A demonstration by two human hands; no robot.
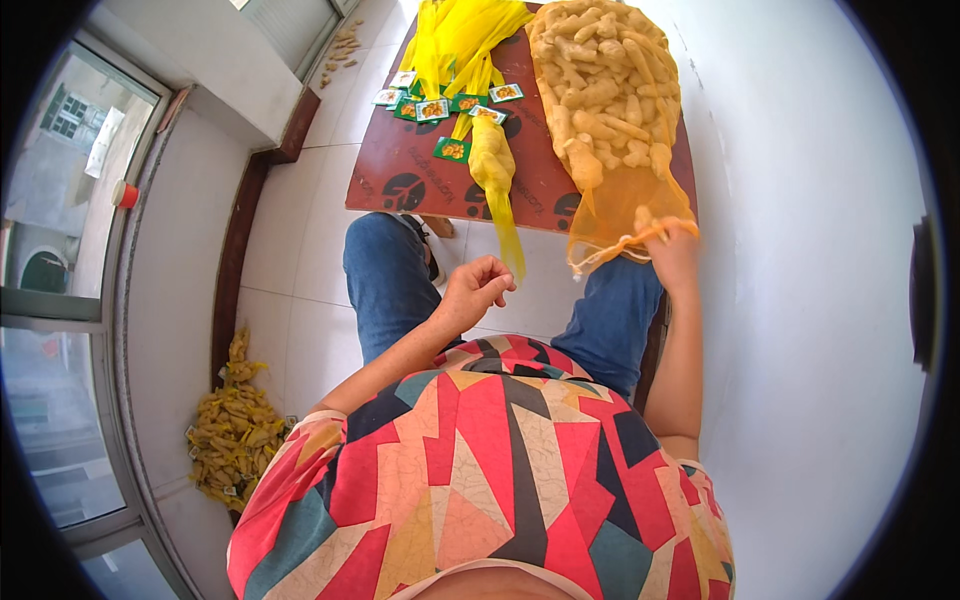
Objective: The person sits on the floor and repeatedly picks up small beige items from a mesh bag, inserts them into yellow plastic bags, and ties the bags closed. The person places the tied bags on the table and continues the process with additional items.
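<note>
My right hand (675,255) is at the mouth of an orange mesh sack (611,214), its hem and drawstring lying across my fingers. A blurred tan piece of ginger (643,218) shows at those fingertips. Ginger roots (600,82) fill the rest of the sack. My left hand (478,289) hangs over my lap short of the board, fingers curled, with nothing visible in them. Just beside it, the loose tail of a yellow mesh bag (508,225) hangs off the board edge; whether they touch is unclear. That bag holds ginger (491,150) and bears a tag.
Empty yellow mesh bags (469,30) with several green and white picture tags (433,110) lie on the red-brown board (367,176). A heap of filled yellow bags (236,427) rests on the tiled floor at left. Loose ginger (343,49) lies farther off. A white wall (795,262) stands close right.
</note>
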